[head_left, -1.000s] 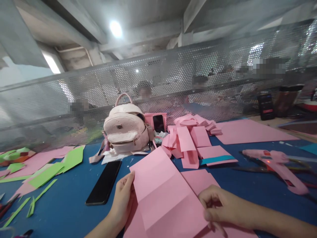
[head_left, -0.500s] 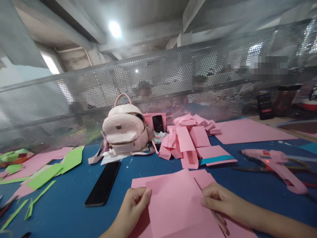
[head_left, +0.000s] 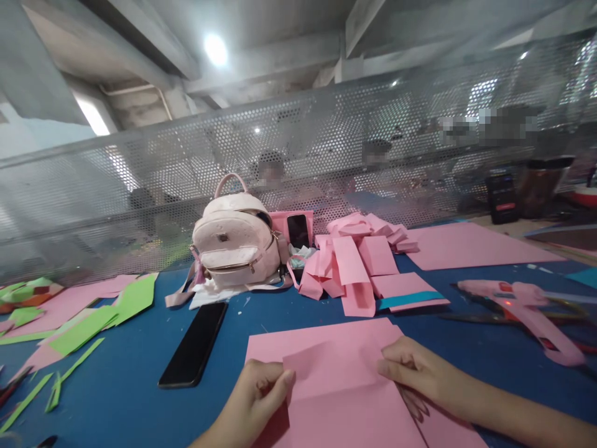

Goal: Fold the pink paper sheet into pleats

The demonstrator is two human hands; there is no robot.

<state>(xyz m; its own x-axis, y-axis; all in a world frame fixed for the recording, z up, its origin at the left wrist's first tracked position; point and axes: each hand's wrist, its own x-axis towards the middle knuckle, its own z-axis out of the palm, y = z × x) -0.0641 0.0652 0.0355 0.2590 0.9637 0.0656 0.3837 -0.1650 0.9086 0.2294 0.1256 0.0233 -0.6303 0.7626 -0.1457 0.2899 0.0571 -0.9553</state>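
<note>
Between my hands is a pink paper sheet [head_left: 345, 404], creased across and raised over other pink paper [head_left: 298, 341] on the blue table. My left hand [head_left: 261, 395] pinches the sheet's left edge between thumb and bent fingers. On the opposite edge, my right hand [head_left: 415, 376] grips it with thumb and forefinger, the other fingers reaching underneath. The sheet's near end runs out of the picture. Just beyond lie a pile of folded pink paper strips [head_left: 352, 261] and a pink piece with a blue strip [head_left: 413, 300] across it.
A black phone [head_left: 193, 345] lies left of my hands, a pale backpack [head_left: 237, 246] behind it. Green paper pieces [head_left: 86, 330] spread at far left. On the right rests a pink glue gun [head_left: 527, 311] over dark-bladed scissors. A perforated metal screen [head_left: 308, 146] spans the back.
The sheet's raised far edge has dropped lower, and a crosswise crease now shows. My left hand has shifted slightly right and nearer; my right hand keeps its grip, slightly higher.
</note>
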